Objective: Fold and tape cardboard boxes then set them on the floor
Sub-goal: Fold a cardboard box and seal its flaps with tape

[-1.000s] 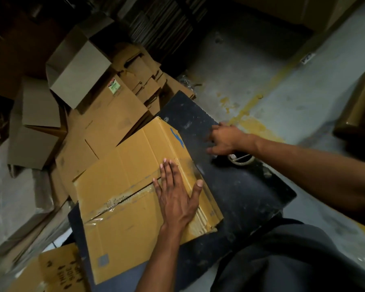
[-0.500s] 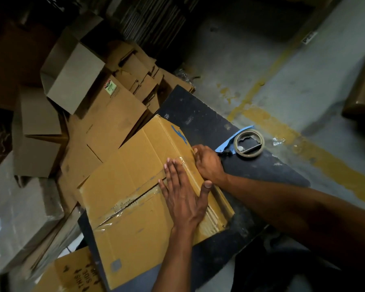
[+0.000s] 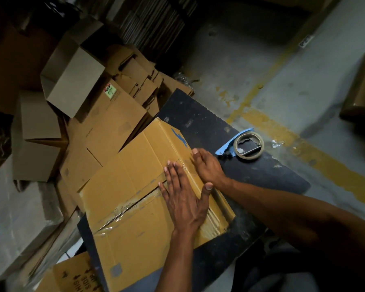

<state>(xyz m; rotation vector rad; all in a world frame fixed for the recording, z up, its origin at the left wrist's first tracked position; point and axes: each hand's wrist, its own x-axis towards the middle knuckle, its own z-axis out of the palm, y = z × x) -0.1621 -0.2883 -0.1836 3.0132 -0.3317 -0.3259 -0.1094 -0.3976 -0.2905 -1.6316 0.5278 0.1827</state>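
We press the taped cardboard box (image 3: 139, 199) flat.
Our left hand (image 3: 183, 199) and right hand (image 3: 208, 165) lie open-fingered; tape dispenser (image 3: 246, 147) just beyond our right.

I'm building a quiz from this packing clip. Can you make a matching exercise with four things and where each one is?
Things:
1. left hand
2. right hand
3. tape dispenser
4. open box

Places:
A. on the black table, right of the box
B. on the pile at far left
C. flat over the taped seam
D. at the box's far right edge

Pairs: 1-C, 2-D, 3-A, 4-B
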